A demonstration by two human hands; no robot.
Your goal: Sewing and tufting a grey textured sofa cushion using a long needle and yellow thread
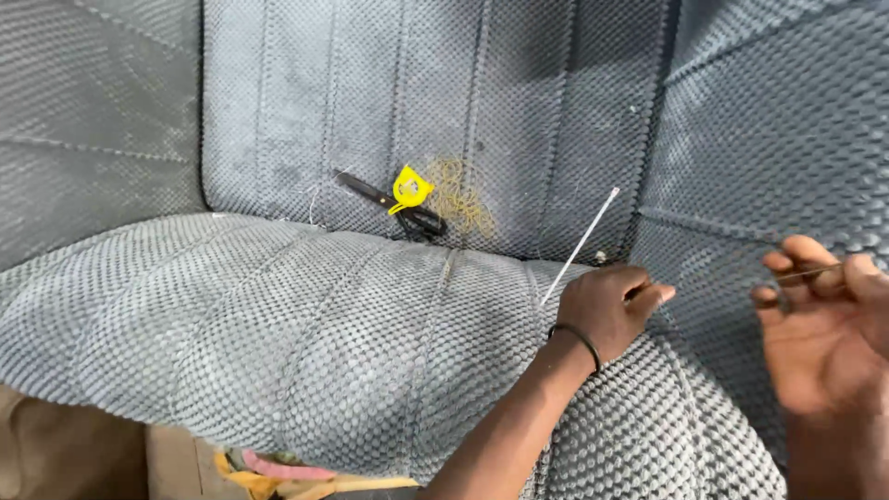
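Grey quilted upholstery fills the view, a rounded cushion in front of upright padded panels. The left hand rests on the cushion's right end, fingers closed around a long thin needle that slants up and to the right. The right hand, just beside it, pinches a fine thread between thumb and fingertips. Farther back, at the seam, lie dark scissors, a yellow tag and a tangle of tan thread, well apart from both hands.

Two hands — the left hand and right hand; one long needle; one pair of scissors; one yellow tag; one thread tangle; one wristband — several grey quilted cushions.
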